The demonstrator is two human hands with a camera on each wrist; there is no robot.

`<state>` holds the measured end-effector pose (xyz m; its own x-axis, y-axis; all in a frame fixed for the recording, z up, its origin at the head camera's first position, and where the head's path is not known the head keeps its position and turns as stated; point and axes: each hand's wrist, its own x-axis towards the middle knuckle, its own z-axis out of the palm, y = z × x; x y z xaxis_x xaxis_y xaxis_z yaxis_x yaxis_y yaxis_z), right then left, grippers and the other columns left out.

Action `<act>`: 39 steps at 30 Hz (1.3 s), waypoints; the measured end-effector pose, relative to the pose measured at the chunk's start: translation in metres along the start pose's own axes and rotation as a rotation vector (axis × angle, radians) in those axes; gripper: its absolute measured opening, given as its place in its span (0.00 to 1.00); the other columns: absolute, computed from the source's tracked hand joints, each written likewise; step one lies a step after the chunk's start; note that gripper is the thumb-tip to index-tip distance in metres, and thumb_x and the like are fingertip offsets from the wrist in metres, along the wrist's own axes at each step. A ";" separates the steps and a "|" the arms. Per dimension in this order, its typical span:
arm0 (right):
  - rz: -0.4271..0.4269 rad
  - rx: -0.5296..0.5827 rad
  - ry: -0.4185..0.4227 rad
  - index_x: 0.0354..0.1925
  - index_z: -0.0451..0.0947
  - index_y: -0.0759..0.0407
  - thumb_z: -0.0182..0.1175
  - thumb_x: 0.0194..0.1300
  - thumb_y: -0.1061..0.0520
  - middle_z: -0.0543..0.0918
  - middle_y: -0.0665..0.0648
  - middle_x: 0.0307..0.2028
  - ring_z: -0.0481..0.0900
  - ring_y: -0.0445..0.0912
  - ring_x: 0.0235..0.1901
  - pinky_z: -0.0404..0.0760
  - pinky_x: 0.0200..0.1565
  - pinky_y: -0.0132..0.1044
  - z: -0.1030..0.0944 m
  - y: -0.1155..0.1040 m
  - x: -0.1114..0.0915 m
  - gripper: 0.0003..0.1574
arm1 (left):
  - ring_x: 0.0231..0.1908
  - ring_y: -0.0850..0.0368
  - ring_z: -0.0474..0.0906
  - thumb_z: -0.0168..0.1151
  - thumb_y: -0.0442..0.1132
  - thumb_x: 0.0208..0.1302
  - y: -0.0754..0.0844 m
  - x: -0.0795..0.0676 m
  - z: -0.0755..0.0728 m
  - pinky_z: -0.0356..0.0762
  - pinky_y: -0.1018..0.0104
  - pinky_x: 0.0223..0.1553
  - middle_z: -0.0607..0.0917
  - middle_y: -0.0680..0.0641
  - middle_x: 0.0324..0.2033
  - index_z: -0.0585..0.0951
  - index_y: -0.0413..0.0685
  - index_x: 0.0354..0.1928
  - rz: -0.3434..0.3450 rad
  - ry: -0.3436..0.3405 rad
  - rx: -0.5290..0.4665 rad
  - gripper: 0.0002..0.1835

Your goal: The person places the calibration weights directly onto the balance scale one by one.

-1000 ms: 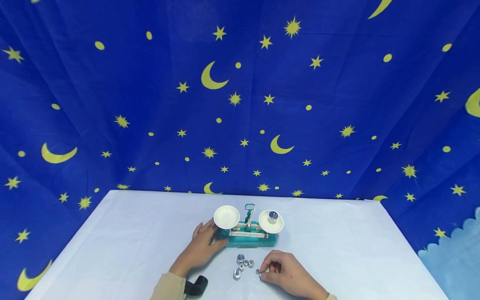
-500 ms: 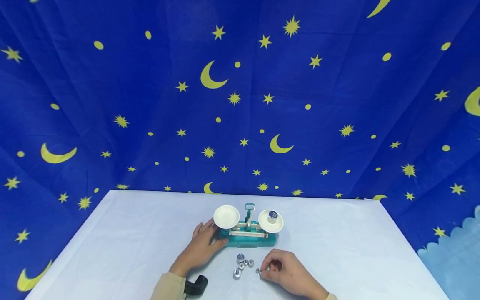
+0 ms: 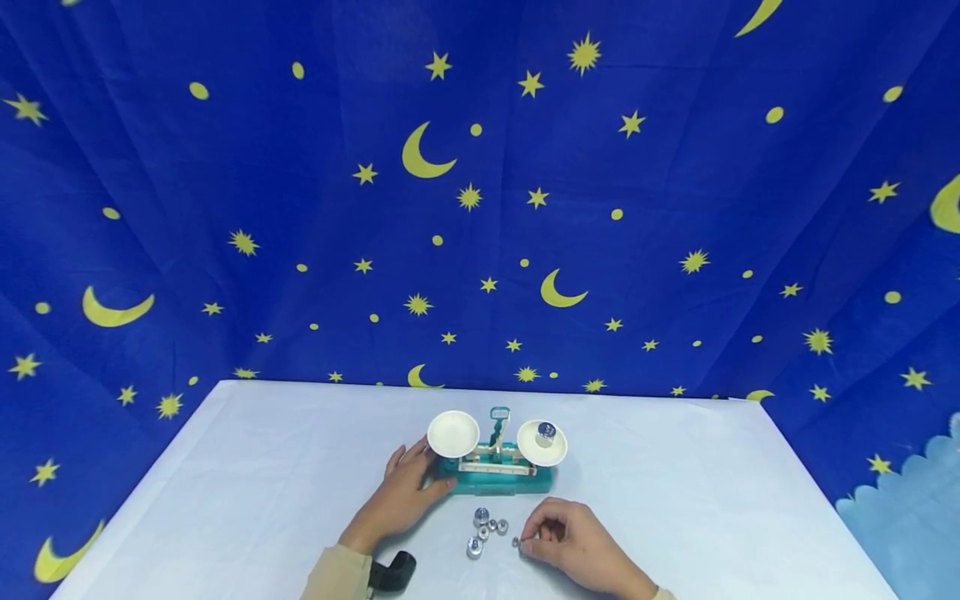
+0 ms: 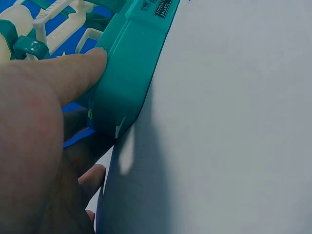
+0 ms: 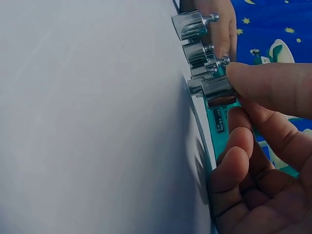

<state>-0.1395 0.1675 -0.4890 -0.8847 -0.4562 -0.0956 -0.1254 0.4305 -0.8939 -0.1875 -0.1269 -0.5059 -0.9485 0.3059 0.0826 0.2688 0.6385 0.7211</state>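
Thumb and forefinger of the right hand [image 3: 573,543] meet in a narrow pinch; this grip has hold of a small metal weight [image 5: 219,93] by its upper end, on the near part of the white table [image 3: 675,475]. Whether its base touches the table cannot be told. Handling it well probably calls for a light hold at the top and a straight lift, so as not to knock the smaller weight [image 3: 515,542] just beside the fingertips. The pinched weight looks about upright, its round body's axis rising from the table; the top is hidden behind the thumb.

To its left stands a cluster of shiny weights [image 3: 482,517], knobs up. Beyond them is a teal balance [image 3: 495,483], its long axis running left to right, its label toward the person. The left hand [image 3: 408,496] holds the balance's left end, thumb on the front, fingers behind; gentle steadying, clear of the pans, seems best. The left pan [image 3: 453,435] is bare; the right pan [image 3: 557,455] carries a larger weight [image 3: 546,435].
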 end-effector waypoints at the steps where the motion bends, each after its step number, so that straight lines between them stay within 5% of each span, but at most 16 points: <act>1: -0.003 -0.004 0.002 0.34 0.85 0.53 0.70 0.61 0.53 0.78 0.48 0.28 0.73 0.37 0.27 0.73 0.27 0.27 0.000 0.000 0.000 0.05 | 0.75 0.40 0.54 0.62 0.54 0.69 0.000 0.000 0.000 0.32 0.35 0.74 0.69 0.37 0.71 0.66 0.34 0.72 -0.001 -0.002 0.000 0.39; 39: -0.074 -0.028 0.087 0.37 0.84 0.53 0.70 0.62 0.53 0.79 0.47 0.28 0.74 0.37 0.28 0.78 0.31 0.31 -0.007 -0.012 -0.006 0.07 | 0.76 0.42 0.53 0.62 0.54 0.69 0.002 0.000 -0.001 0.31 0.37 0.74 0.67 0.40 0.72 0.65 0.36 0.73 -0.024 -0.010 -0.004 0.39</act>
<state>-0.1363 0.1707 -0.4747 -0.9080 -0.4189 0.0100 -0.2037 0.4205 -0.8841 -0.1871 -0.1261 -0.5039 -0.9529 0.2976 0.0581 0.2451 0.6432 0.7254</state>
